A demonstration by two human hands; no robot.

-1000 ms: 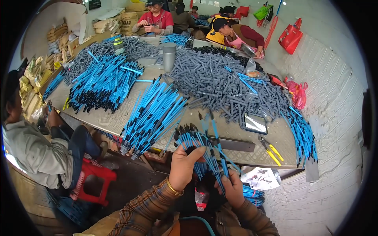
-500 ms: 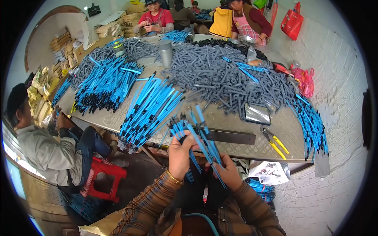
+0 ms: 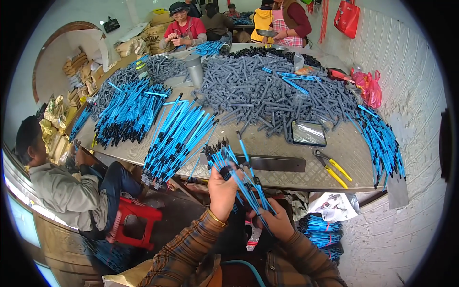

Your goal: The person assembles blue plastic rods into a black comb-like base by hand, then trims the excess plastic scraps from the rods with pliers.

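My left hand grips a bundle of blue rods with black tips, fanned up and to the left over the table's front edge. My right hand holds the lower ends of the same bundle, below and to the right of the left hand. One blue rod sticks up higher than the rest. Just left of the bundle a pile of the same blue rods lies on the metal table.
A big heap of grey tubes covers the table's middle. Yellow-handled pliers, a dark flat bar and a small tray lie near the front. More blue rods lie at the right edge. A seated person on a red stool is at left; others work at the far side.
The bundle has swung from leaning right to leaning up and left. My left hand has shifted lower and my right hand has moved down toward the rods' lower ends.
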